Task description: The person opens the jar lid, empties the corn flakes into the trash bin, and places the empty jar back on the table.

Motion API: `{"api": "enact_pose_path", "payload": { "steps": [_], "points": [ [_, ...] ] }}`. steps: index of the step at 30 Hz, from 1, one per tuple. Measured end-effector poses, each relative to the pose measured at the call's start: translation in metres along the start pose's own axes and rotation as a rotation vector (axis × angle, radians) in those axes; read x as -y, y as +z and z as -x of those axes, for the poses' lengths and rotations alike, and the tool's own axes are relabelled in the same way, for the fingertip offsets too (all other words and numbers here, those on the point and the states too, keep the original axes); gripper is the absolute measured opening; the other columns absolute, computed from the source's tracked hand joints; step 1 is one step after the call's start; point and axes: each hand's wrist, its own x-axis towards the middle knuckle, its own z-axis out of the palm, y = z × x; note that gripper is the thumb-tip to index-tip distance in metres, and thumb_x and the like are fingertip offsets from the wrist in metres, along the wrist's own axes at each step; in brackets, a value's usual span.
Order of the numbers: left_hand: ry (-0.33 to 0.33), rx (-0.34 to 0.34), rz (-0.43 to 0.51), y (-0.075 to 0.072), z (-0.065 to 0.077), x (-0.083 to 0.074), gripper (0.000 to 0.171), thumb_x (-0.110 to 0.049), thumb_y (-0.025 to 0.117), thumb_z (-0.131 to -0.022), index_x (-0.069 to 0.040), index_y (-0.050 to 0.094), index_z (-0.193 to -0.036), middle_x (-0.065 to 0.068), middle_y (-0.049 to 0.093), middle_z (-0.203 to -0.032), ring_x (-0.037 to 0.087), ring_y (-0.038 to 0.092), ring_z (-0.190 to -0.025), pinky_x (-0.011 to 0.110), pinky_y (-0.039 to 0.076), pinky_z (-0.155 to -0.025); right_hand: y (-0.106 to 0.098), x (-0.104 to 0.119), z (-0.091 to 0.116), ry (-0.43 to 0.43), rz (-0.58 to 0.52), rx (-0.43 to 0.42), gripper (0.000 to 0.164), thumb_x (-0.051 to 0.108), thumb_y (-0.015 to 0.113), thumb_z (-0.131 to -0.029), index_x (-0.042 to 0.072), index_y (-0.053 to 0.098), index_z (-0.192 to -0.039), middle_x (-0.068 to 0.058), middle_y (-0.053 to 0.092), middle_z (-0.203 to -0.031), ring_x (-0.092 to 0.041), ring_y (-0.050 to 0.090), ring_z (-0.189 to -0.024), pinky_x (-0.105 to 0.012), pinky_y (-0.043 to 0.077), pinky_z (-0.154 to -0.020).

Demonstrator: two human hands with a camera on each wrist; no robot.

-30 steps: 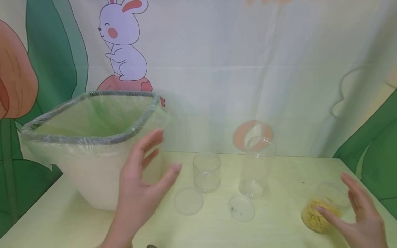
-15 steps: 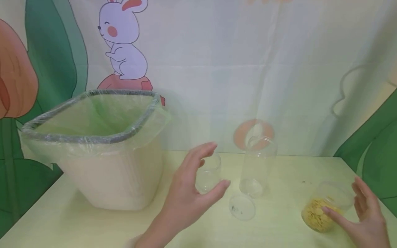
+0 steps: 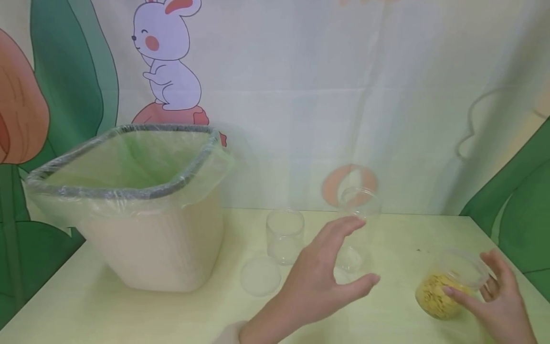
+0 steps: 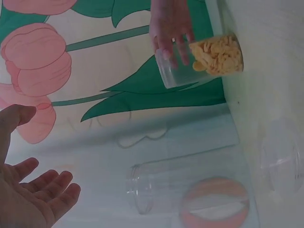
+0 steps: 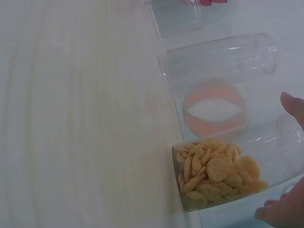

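My left hand (image 3: 315, 282) reaches across the middle of the table with thumb and fingers spread apart, holding nothing. Partly behind it stands a tall clear jar (image 5: 213, 61), its rim (image 3: 361, 203) showing above the fingers. A clear jar with yellow flakes (image 3: 438, 298) stands at the right of the table. Around its upper part, my right hand (image 3: 502, 291) spreads thumb and fingers on opposite sides. In the right wrist view, gaps show between the fingertips (image 5: 266, 213) and the jar wall. The left wrist view also has the flake jar (image 4: 218, 56) under the right hand.
A bin (image 3: 150, 248) with a green liner bag stands at the left. A short clear jar (image 3: 281, 243) and a round clear lid (image 3: 259, 276) are at mid-table. Another lid (image 3: 342, 275) is mostly hidden behind the left hand. A printed curtain (image 3: 279, 95) hangs behind.
My left hand has moved right, from beside the bin past the short jar to the front of the tall jar. My right hand has come closer around the flake jar.
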Motion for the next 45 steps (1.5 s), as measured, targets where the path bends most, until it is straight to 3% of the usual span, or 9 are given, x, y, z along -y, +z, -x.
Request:
{"api": "enact_pose_path", "payload": {
  "steps": [4,9,11,13,26,31,33,37,45],
  "points": [
    [0.002,0.066,-0.054,0.016,-0.003,0.0,0.064,-0.03,0.068,-0.08,-0.015,0.038,-0.135,-0.004,0.041,-0.137,0.006,0.04,-0.123,0.023,0.04,-0.093,-0.002,0.002,-0.002,0.04,0.033,0.085,0.106,0.027,0.069,-0.081,0.029,-0.018,-0.142,-0.004,-0.013,-0.151,-0.035,-0.004,-0.135,-0.017,0.008,-0.106],
    [-0.017,0.161,-0.1,0.037,-0.009,0.002,0.064,-0.037,0.064,-0.083,-0.017,0.035,-0.137,-0.006,0.037,-0.14,0.004,0.034,-0.127,0.024,0.038,-0.096,-0.008,0.018,0.001,0.079,0.048,0.26,0.103,0.026,0.066,-0.084,0.014,-0.017,-0.144,-0.025,-0.009,-0.148,-0.047,-0.001,-0.131,-0.047,0.013,-0.108],
    [-0.031,0.195,-0.101,0.046,-0.011,0.002,0.065,-0.038,0.063,-0.083,-0.018,0.034,-0.138,-0.007,0.035,-0.141,0.004,0.032,-0.128,0.024,0.037,-0.097,-0.009,0.026,0.003,0.085,0.026,0.321,0.102,0.022,0.067,-0.083,0.008,-0.014,-0.144,-0.032,-0.003,-0.145,-0.053,0.002,-0.128,-0.066,0.014,-0.098],
    [-0.051,0.223,-0.091,0.054,-0.013,0.003,0.066,-0.039,0.062,-0.083,-0.019,0.033,-0.139,-0.008,0.034,-0.142,0.004,0.031,-0.129,0.024,0.038,-0.096,-0.009,0.029,0.004,0.068,0.036,0.36,0.1,0.018,0.068,-0.083,0.003,-0.011,-0.143,-0.035,0.004,-0.142,-0.057,0.008,-0.125,-0.07,0.018,-0.092],
    [-0.146,0.291,-0.03,0.106,-0.024,0.012,0.072,-0.043,0.065,-0.08,-0.021,0.03,-0.14,-0.012,0.032,-0.142,0.003,0.036,-0.124,0.019,0.038,-0.093,-0.01,0.029,0.005,0.109,0.208,0.47,0.104,0.029,0.065,-0.084,-0.005,-0.017,-0.139,-0.04,0.014,-0.137,-0.053,0.027,-0.118,-0.062,0.034,-0.087],
    [-0.204,0.286,0.035,0.124,-0.03,0.015,0.075,-0.042,0.068,-0.077,-0.022,0.032,-0.14,-0.012,0.034,-0.14,0.004,0.038,-0.122,0.02,0.039,-0.091,-0.01,0.025,0.004,0.063,0.268,0.473,0.098,0.029,0.065,-0.084,-0.009,-0.006,-0.14,-0.038,0.023,-0.134,-0.039,0.043,-0.111,-0.039,0.045,-0.081],
    [-0.229,0.285,0.05,0.13,-0.032,0.016,0.075,-0.042,0.069,-0.076,-0.023,0.032,-0.139,-0.012,0.035,-0.14,0.004,0.039,-0.122,0.021,0.04,-0.09,-0.011,0.023,0.004,0.042,0.286,0.473,0.095,0.028,0.066,-0.084,-0.01,-0.001,-0.14,-0.038,0.028,-0.132,-0.024,0.05,-0.104,-0.031,0.046,-0.076],
    [-0.259,0.31,0.059,0.144,-0.038,0.018,0.076,-0.043,0.07,-0.076,-0.025,0.032,-0.139,-0.013,0.034,-0.14,0.005,0.039,-0.122,0.022,0.042,-0.088,-0.011,0.02,0.005,0.037,0.262,0.494,0.09,0.027,0.063,-0.086,-0.01,0.002,-0.14,-0.037,0.029,-0.133,-0.024,0.051,-0.105,-0.032,0.047,-0.075],
    [-0.287,0.303,0.014,0.17,-0.046,0.023,0.081,-0.043,0.075,-0.07,-0.023,0.036,-0.137,-0.013,0.038,-0.136,0.002,0.041,-0.118,0.019,0.042,-0.086,-0.01,0.019,0.0,0.158,0.236,0.542,0.087,0.036,0.058,-0.089,-0.009,0.002,-0.138,-0.033,0.026,-0.135,-0.038,0.043,-0.112,-0.039,0.046,-0.081]
  ]
}}
